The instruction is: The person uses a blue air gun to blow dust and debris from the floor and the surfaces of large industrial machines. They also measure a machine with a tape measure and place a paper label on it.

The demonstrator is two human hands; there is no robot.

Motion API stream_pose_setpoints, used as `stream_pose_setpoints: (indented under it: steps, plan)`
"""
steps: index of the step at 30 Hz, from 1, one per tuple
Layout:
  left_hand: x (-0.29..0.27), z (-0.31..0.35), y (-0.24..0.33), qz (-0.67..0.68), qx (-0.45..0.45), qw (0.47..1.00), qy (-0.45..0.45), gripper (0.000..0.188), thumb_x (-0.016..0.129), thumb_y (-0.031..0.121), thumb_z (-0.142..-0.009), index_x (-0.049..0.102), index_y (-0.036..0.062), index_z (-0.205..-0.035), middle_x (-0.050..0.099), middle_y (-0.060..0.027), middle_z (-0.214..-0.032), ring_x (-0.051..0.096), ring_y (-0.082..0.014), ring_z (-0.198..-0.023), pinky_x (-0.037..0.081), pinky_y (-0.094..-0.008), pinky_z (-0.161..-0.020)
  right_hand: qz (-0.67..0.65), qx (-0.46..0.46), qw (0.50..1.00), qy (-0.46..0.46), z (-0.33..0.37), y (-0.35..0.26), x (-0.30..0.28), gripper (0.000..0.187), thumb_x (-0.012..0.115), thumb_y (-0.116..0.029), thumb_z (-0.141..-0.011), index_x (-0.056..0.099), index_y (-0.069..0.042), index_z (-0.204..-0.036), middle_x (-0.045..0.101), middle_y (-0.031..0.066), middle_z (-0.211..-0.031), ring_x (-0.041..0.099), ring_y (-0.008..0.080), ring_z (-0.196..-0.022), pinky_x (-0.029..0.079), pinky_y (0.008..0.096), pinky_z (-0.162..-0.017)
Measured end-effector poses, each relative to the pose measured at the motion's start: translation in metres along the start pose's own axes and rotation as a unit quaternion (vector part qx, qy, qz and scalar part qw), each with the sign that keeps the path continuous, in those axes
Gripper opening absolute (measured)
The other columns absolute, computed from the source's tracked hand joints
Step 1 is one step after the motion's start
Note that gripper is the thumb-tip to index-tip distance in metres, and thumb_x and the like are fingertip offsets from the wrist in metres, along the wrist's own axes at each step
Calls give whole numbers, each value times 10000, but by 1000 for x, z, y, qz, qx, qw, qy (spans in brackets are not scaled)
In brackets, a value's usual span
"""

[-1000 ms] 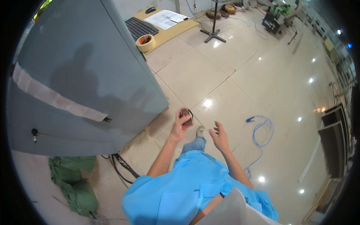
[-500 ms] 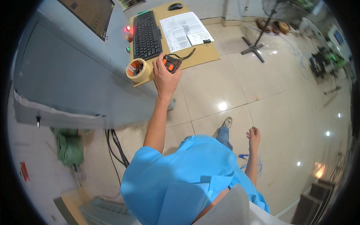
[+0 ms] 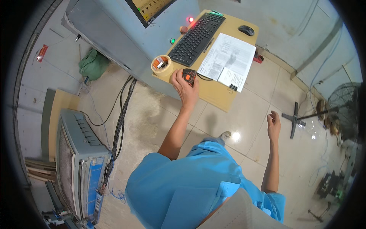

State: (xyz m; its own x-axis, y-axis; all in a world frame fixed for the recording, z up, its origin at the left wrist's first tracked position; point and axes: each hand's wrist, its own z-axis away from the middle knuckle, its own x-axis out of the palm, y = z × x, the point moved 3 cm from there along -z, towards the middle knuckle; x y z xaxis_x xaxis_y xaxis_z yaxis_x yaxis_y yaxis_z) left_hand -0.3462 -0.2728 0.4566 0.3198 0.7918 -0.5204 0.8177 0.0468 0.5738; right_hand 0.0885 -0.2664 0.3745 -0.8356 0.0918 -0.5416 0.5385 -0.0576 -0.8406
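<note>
My left hand (image 3: pixel 185 88) is closed around a black and orange tape measure (image 3: pixel 188 77) at the near edge of a small tan desk shelf (image 3: pixel 218 94). The dark strap of the tape measure trails to the right. Just left of that hand stands a cream tape roll (image 3: pixel 162 65) with small items inside its ring. Beyond it lies a black keyboard (image 3: pixel 196 40). Printed sheets (image 3: pixel 228 57) lie to its right, with a small white notepad (image 3: pixel 231 78) and a black binder clip (image 3: pixel 233 88). My right hand (image 3: pixel 273 128) hangs over the floor, its fingers loosely bent and holding nothing.
A black mouse (image 3: pixel 246 30) sits at the shelf's far right. The shelf joins a grey-blue cabinet (image 3: pixel 114 38) with a screen (image 3: pixel 150 9) and lit buttons. Black cables (image 3: pixel 122 114) cross the floor on the left near a grey unit (image 3: pixel 82 133). A standing fan (image 3: pixel 343 99) is at right.
The view has swung left, so the shelf sits further right and the grey unit shows. The tape measure stays in my left hand beside the tape roll; my right hand still hangs free.
</note>
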Motion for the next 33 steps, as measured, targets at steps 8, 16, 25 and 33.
stream_pose_setpoints:
  steps: [8,16,25,33]
  plan:
    - [-4,1,12,70,-54,996,18,734,688,194,-884,269,-17,-1448,240,-245,-1483,245,-404,-1390,274,-496,-1138,-173,162,962,-132,14,102,71,437,592,-306,-975,553,15,-1270,669,153,-1065,679,237,-950,541,331,-790]
    - [-34,137,11,219,-231,940,125,641,557,135,-965,244,-16,-1503,267,-213,-1547,271,-349,-1432,202,-445,-1182,-304,452,675,-498,134,54,204,587,441,-520,-1008,483,-23,-1318,597,227,-1226,612,336,-1123,485,464,-965]
    - [-112,266,-86,-122,-128,964,-201,569,550,226,-946,407,139,-1490,372,-133,-1544,317,-383,-1426,200,-494,-1193,-443,313,576,-612,142,-179,329,669,358,-584,-1012,471,-29,-1369,608,194,-1254,586,293,-1156,435,430,-1008]
    - [-199,332,-259,35,-536,835,-117,697,622,432,-935,413,3,-1443,399,-295,-1464,378,-438,-1367,352,-496,-1105,-278,-55,797,-534,155,-361,469,448,554,-363,-996,570,-16,-1279,651,120,-1177,625,218,-1066,466,345,-938]
